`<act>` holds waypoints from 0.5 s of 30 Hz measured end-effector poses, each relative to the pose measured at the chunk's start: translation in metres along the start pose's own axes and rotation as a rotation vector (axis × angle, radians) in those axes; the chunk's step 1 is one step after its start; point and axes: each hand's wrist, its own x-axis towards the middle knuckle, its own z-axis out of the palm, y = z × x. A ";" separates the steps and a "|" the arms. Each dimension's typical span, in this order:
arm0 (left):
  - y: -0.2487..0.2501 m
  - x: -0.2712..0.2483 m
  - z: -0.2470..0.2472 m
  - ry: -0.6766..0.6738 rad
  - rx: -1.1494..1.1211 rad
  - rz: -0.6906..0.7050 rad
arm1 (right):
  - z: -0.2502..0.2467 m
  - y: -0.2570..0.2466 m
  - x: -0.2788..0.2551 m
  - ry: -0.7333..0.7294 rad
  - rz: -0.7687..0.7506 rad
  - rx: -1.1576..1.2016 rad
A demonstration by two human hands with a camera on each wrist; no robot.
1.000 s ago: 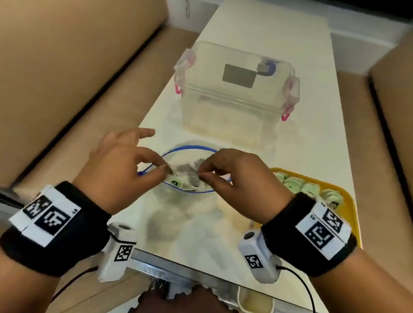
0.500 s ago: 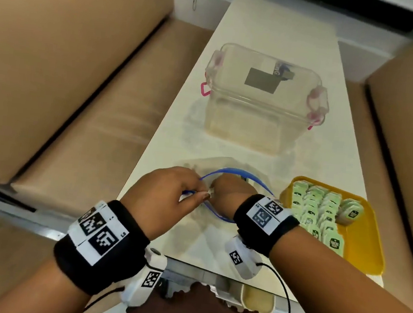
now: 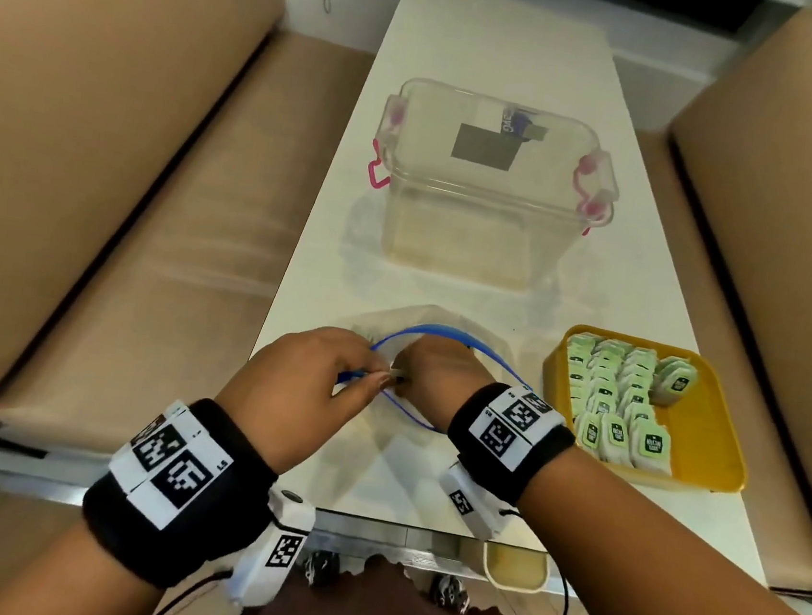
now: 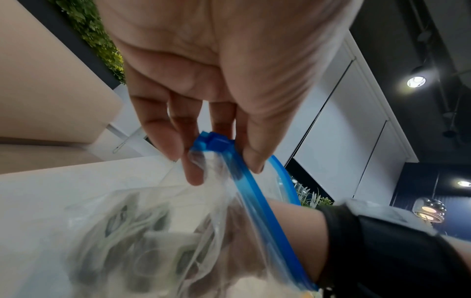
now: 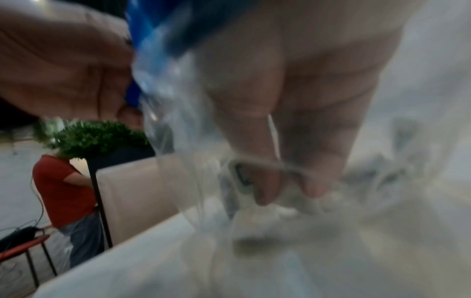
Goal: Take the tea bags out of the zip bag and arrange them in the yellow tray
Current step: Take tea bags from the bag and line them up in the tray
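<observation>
Tea bags (image 3: 616,398) already fill most of the yellow tray (image 3: 709,454), standing in close rows across its left and middle part, with one more lying at an angle against the far end of the rows; the right side of the tray floor shows bare. By that count the job looks well past halfway. What is left sits in the zip bag (image 3: 421,454), which lies on the white table (image 3: 498,31) just left of the tray, its blue-rimmed mouth held wide. The left hand (image 3: 307,392) pinches the blue zip edge at its slider end between thumb and fingers — the left wrist view shows that grip plainly, and through the clear film several more tea bags in a loose heap. The right hand (image 3: 437,368) is plunged into the mouth of the zip bag up to the wrist; in the right wrist view, blurred as it is, its fingertips (image 5: 266,193) curl down onto what looks like a tea bag, though whether they have closed on it I cannot tell for sure. My judgement: a handful still has to come out and be set in rows on the bare part of the tray — the angled one may want straightening too. A clear lidded box (image 3: 492,186) with pink clasps stands farther back, apart from all this.
</observation>
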 end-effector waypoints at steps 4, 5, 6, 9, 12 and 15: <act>-0.003 0.006 -0.005 0.068 0.036 -0.004 | -0.016 0.003 -0.022 0.163 -0.127 -0.013; -0.004 0.007 -0.006 0.080 0.063 0.000 | -0.020 0.005 -0.031 0.236 -0.164 0.018; -0.004 0.008 -0.008 0.089 0.088 0.003 | -0.024 0.008 -0.039 0.302 -0.190 0.056; -0.002 0.012 -0.010 0.113 0.139 0.013 | -0.039 0.020 -0.060 0.467 -0.190 0.214; 0.006 0.017 -0.009 0.197 0.174 0.022 | -0.053 0.036 -0.071 0.551 -0.138 0.460; 0.025 0.025 -0.007 0.293 0.182 0.105 | -0.066 0.052 -0.081 0.513 -0.159 0.743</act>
